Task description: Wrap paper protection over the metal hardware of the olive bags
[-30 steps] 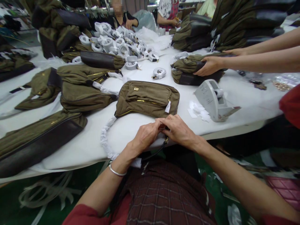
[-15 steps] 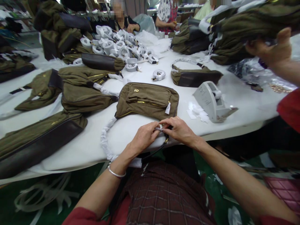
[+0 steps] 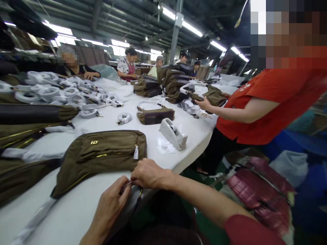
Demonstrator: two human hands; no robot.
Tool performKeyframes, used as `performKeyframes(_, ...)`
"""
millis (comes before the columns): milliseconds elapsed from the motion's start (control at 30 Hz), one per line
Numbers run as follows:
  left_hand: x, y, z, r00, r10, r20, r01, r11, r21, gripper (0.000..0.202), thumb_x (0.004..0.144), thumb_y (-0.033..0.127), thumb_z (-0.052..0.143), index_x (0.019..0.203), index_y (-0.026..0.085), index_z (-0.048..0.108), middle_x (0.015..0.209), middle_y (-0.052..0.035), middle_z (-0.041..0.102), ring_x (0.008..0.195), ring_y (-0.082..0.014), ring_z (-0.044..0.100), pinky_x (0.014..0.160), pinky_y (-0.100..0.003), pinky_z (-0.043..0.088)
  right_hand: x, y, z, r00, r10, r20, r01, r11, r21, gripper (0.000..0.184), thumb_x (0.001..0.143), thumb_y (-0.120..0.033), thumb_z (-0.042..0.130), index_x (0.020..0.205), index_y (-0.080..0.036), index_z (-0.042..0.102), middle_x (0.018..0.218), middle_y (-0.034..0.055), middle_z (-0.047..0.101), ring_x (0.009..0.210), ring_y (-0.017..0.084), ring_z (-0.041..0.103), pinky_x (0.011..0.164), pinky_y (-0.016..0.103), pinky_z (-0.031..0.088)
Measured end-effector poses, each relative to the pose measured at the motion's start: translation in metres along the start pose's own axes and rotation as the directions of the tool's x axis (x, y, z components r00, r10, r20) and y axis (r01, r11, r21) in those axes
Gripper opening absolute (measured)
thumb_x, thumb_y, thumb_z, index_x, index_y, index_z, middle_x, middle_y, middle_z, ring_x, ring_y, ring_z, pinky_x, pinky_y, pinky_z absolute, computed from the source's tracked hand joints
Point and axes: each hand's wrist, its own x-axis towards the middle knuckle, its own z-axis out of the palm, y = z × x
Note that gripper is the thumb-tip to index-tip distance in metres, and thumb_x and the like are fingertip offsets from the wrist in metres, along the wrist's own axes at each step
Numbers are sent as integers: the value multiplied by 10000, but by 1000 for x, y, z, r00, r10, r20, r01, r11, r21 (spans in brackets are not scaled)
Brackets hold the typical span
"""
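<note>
Both grips work close together: the left grip [image 3: 112, 199] pinches a thin dark strip [image 3: 126, 186] between thumb and fingers, and the right grip [image 3: 148, 174] closes on its far end, its fingertips partly hidden. Just below the right grip hangs a dark strap [image 3: 137, 203] with a gold-coloured fitting [image 3: 141, 193]; whether the strip and strap join cannot be made out. Directly beyond both grips, an olive bag [image 3: 74, 163] lies on its back on the white counter [image 3: 153, 132], its near corner beside the right knuckles.

Judging by its look, the strip should be light, narrow and bendable, best pinched near the ends with fingertips. The bag seems soft cloth, light and rather slack, not fragile; a hold along its piped edge or body would suit, since its wrapped strap [image 3: 35, 221], running out beyond the left grip's outer side, has a loose white covering that could slip. The metal fitting looks small, hard and easily scratched.

For marks, the bag carries a gold emblem [image 3: 94, 142] ahead of the left grip, perhaps "IO" or "ID", too small to settle. Past the right grip stands a grey tape dispenser [image 3: 173, 134], with no legible writing. Pale print [image 3: 244, 87] on a co-worker's red shirt [image 3: 270, 112] cannot be read.
</note>
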Motion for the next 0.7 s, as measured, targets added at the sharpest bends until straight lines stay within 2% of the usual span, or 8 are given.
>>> performKeyframes(133, -2, 2, 1, 999, -23, 23, 24, 999, -29, 192, 844, 362, 444, 756, 253, 575, 678, 9, 661, 614, -167, 632, 607, -253, 441, 1, -2, 3, 1000, -8, 16, 8, 999, -47, 156, 871, -275, 562, 889, -244, 713, 847, 21, 745, 785, 206, 651, 643, 317, 391)
performKeyframes(233, -2, 6, 0, 994, -95, 52, 98, 993, -67, 172, 847, 365, 446, 767, 255, 551, 667, 16, 663, 590, -163, 619, 598, -248, 436, 3, 0, 9, 998, -63, -9, 62, 995, -76, 123, 851, -272, 584, 833, -214, 690, 837, 25, 736, 779, 202, 623, 646, 323, 377)
performKeyframes(400, -5, 20, -4, 972, -225, 74, 235, 954, -185, 77, 832, 310, 486, 846, 240, 515, 728, 16, 656, 645, -163, 635, 627, -241, 446, -1, 3, 26, 981, -144, -126, 128, 984, -125, 127, 857, -222, 585, 753, -180, 644, 756, 43, 687, 737, 184, 545, 661, 326, 335)
performKeyframes(467, -7, 24, -4, 963, -253, 93, 267, 942, -204, 21, 802, 242, 496, 823, 237, 495, 657, 35, 605, 590, -150, 592, 590, -236, 419, -5, 2, 31, 969, -155, -190, 134, 983, -123, 145, 857, -184, 583, 719, -176, 629, 712, 40, 657, 706, 177, 512, 659, 324, 315)
performKeyframes(533, -8, 25, -2, 953, -283, 107, 301, 920, -250, 72, 769, 182, 489, 819, 233, 496, 616, 46, 571, 555, -134, 561, 563, -226, 401, -9, 1, 35, 944, -175, -279, 144, 981, -127, 186, 874, -146, 564, 697, -169, 618, 676, 40, 626, 692, 173, 481, 663, 326, 301)
performKeyframes(600, -7, 23, 2, 926, -343, 156, 377, 826, -419, 121, 754, 167, 478, 853, 235, 487, 586, 58, 572, 496, -120, 554, 516, -209, 402, -11, -1, 39, 908, -186, -376, 144, 980, -137, 226, 906, -140, 533, 697, -163, 618, 657, 44, 604, 691, 177, 463, 669, 332, 295)
performKeyframes(700, -5, 19, 8, 881, -396, 258, 450, 537, -714, 174, 714, 170, 513, 876, 227, 483, 578, 58, 606, 423, -104, 539, 423, -177, 384, -16, -8, 43, 861, -169, -480, 122, 984, -127, 245, 944, -143, 495, 750, -161, 643, 646, 45, 595, 695, 187, 460, 676, 339, 305)
